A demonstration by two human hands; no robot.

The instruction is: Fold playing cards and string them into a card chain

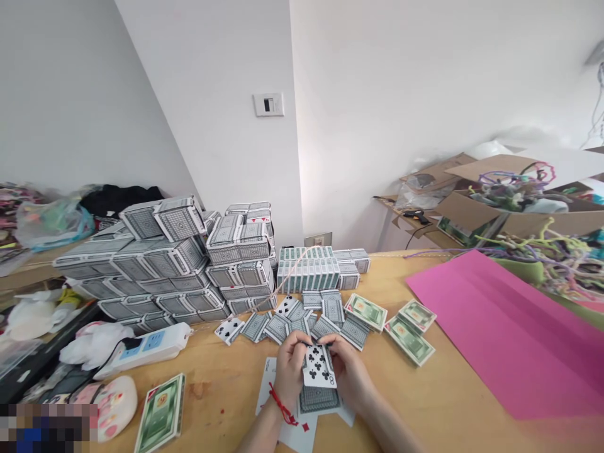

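Both my hands meet over the wooden table (453, 402), holding a stack of playing cards. My left hand (289, 370), with a red string on its wrist, and my right hand (346, 372) pinch the eight of clubs (319, 367), which lies face up on top. Under my hands lie a grey-backed card (317, 399) and white face-up cards (298, 434). Just beyond my fingers, several small piles of grey-backed cards (292, 322) are spread in a row.
A big heap of grey card packs (170, 264) stands at the back left, green-edged packs (309, 269) behind the piles. Green card boxes (408, 338) lie right, another (160, 412) front left. A pink sheet (509, 333) covers the right side. A white power strip (146, 345) lies left.
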